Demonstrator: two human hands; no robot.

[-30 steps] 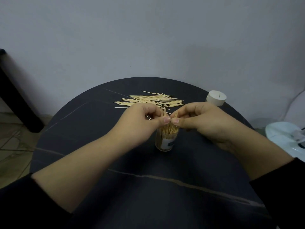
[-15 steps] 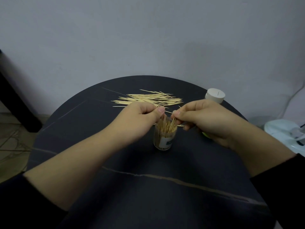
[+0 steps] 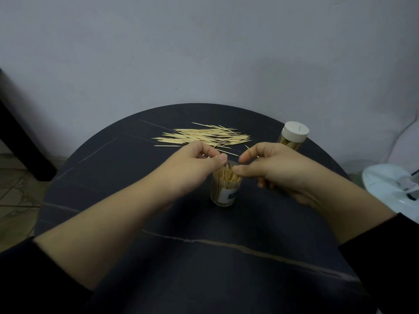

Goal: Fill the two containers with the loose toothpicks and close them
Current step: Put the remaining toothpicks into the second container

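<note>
A clear open container point(image 3: 224, 193) with a white label stands mid-table, packed with upright toothpicks. My left hand point(image 3: 195, 165) hovers at its left rim, fingers curled and thumb laid against the index finger, with nothing clearly held. My right hand point(image 3: 275, 169) is at the right rim; its thumb touches the toothpick tips and its index finger is lifted apart above. Loose toothpicks point(image 3: 204, 138) lie in a pile behind the hands. A second container point(image 3: 292, 138) with a white slotted lid on stands at the back right and holds toothpicks.
The round dark table point(image 3: 204, 257) has a pale vein line across its near half. A grey wall rises close behind it. A white object point(image 3: 390, 186) sits off the table's right edge, and a dark furniture leg point(image 3: 20, 141) stands on the floor at the left.
One second ago both hands pinched a bundle of toothpicks over the open container. The bundle now stands inside it, and the hands have drawn apart to either side of the rim.
</note>
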